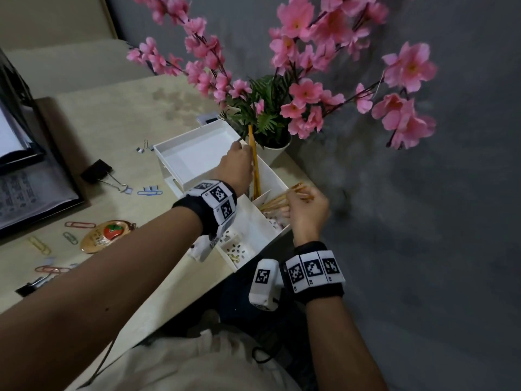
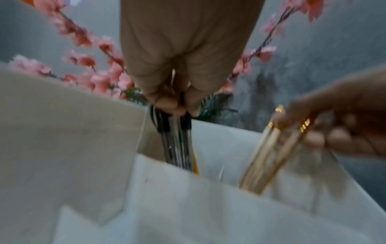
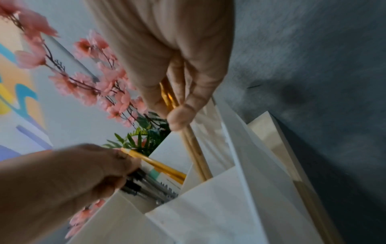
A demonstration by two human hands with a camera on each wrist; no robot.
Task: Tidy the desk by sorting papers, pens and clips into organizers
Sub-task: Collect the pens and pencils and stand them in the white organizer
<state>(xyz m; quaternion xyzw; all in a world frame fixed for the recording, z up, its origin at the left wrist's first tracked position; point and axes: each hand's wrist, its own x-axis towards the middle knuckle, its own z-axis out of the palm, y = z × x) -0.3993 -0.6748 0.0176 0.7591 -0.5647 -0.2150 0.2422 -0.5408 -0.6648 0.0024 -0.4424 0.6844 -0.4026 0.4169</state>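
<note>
A white desk organizer [image 1: 197, 153] with several compartments stands at the desk's right edge. My left hand [image 1: 235, 165] grips a bunch of dark and clear pens [image 2: 177, 142] plus a yellow pen [image 1: 254, 162], their lower ends inside a rear compartment. My right hand [image 1: 306, 211] pinches a bundle of tan pencils [image 1: 282, 197], which lean in the neighbouring compartment [image 3: 196, 151]. In the right wrist view the left hand [image 3: 87, 171] holds the pens [image 3: 150, 186] beside a divider wall [image 3: 208, 198].
A white pot with pink blossoms [image 1: 270, 131] stands right behind the organizer. Loose paper clips [image 1: 76, 224], a black binder clip [image 1: 97, 170] and a strawberry keychain [image 1: 108, 235] lie on the desk [image 1: 112, 119] at left. Black folders [image 1: 25, 193] sit far left.
</note>
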